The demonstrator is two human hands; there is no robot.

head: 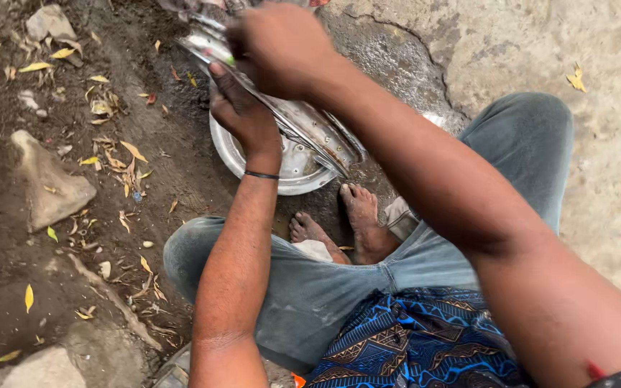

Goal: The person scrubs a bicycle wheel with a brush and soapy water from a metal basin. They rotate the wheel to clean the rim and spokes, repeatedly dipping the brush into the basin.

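Observation:
I am squatting on the ground, bare feet under me. My left hand grips the lower edge of a shiny metal wheel rim that stands tilted on its edge. My right hand is closed over the rim's upper part, with something small and green barely showing under the fingers. A round silver metal basin lies on the ground behind the rim, partly hidden by it. My left wrist wears a thin black band.
Dark soil with yellow fallen leaves and several stones lies to the left. Cracked concrete spreads to the right. My jeans-clad knees frame the work spot.

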